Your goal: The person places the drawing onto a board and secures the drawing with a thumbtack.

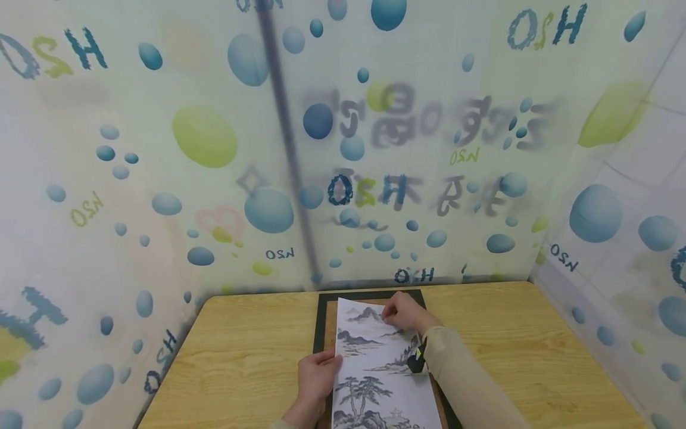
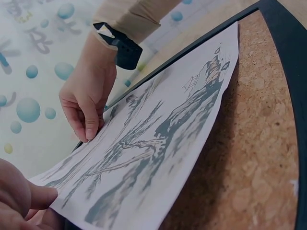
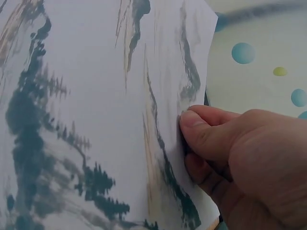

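A long sheet of white paper (image 1: 356,357), printed with an ink landscape of mountains and pines, lies over a black-framed cork board (image 2: 261,96). My left hand (image 1: 317,376) grips the sheet's left edge, thumb on top and fingers beneath; that edge stands raised off the cork in the left wrist view. Near the far right corner, my right hand (image 1: 405,311) has thumb and fingertips pinched together against the printed face (image 3: 120,96). Whatever small thing sits between those fingertips (image 3: 194,120) is mostly hidden.
The board lies on a light wooden table (image 1: 252,345) with rounded far corners. Behind it rises a pale curtain (image 1: 332,149) printed with blue and green drops. A black device (image 2: 127,50) is strapped to my right wrist.
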`<state>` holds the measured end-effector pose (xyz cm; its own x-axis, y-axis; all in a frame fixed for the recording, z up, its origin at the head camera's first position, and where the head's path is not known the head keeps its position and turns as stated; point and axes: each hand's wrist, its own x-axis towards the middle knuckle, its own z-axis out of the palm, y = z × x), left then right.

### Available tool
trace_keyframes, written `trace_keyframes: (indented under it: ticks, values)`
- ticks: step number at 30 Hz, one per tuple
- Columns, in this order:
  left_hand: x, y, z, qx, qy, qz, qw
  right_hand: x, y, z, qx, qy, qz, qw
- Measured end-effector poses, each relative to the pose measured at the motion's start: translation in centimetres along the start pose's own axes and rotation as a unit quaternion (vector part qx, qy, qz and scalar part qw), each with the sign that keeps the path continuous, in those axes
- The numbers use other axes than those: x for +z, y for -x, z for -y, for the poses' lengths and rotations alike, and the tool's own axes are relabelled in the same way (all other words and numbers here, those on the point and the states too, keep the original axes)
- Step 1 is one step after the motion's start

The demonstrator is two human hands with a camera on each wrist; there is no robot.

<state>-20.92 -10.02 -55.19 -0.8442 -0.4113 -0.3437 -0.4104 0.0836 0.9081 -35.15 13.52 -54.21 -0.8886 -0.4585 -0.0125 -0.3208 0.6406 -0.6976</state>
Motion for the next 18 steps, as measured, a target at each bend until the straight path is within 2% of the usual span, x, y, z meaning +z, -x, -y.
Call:
trace_keyframes:
  ticks: [7, 18]
  values:
    - [0.11, -0.13, 0.22, -0.002, 0.001, -0.001, 1.0000, 0.21, -0.56, -0.36, 0.001, -0.013, -0.030, 0.999]
    - [0.24, -0.51, 0.45, 0.003, -0.003, -0.005, 1.0000, 0.41, -0.33, -0.65, 0.020, -0.043, -0.050, 0.998]
